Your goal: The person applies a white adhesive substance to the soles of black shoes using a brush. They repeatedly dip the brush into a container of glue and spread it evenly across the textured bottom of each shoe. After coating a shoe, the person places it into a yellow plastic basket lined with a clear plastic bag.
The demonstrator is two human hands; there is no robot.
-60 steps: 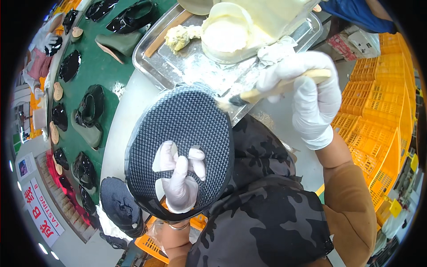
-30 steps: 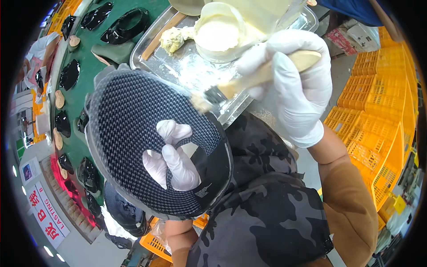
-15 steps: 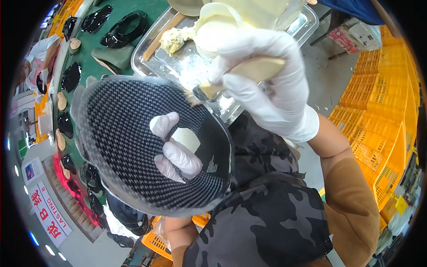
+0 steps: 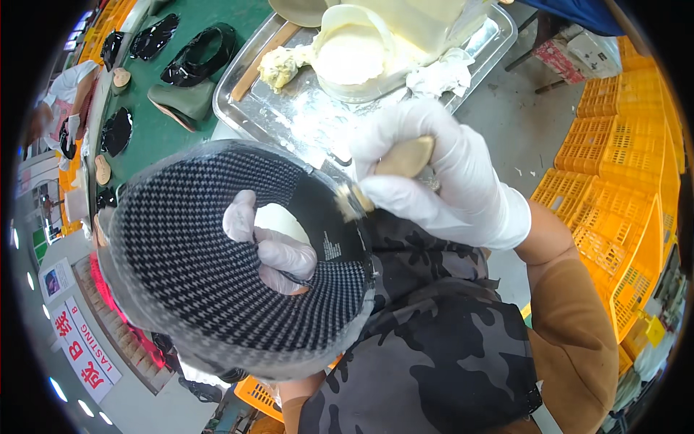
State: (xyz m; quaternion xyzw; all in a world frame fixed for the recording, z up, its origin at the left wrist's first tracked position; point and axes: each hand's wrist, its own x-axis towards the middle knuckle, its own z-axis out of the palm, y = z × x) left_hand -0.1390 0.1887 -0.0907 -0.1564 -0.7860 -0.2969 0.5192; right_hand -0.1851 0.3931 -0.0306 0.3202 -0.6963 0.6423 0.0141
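A shoe upper [image 4: 195,217], lined with black-and-white houndstooth fabric and pale along its edge, lies open in front of me. My left hand [image 4: 289,255], in a white glove, holds it from beneath, with fingers coming through the opening in its middle and curled over the fabric. My right hand [image 4: 463,181], also gloved, grips a brush [image 4: 406,157] by its wooden handle. The bristles are at the upper's right edge, beside a plain black patch of lining. Most of my left hand is hidden behind the upper.
Beyond the upper, a metal tray [image 4: 238,116] holds a pot of creamy white paste [image 4: 352,61], a crumpled white cloth [image 4: 441,74] and a wooden stick [image 4: 266,61]. Black shoe parts [image 4: 202,58] lie on the green table [image 4: 170,79]. Orange crates [image 4: 593,145] stand at right; another person [image 4: 69,98] is far left.
My right hand has moved toward me with the brush, whose bristles shifted along the upper's right edge. The upper has turned and tilted a little, moving slightly left.
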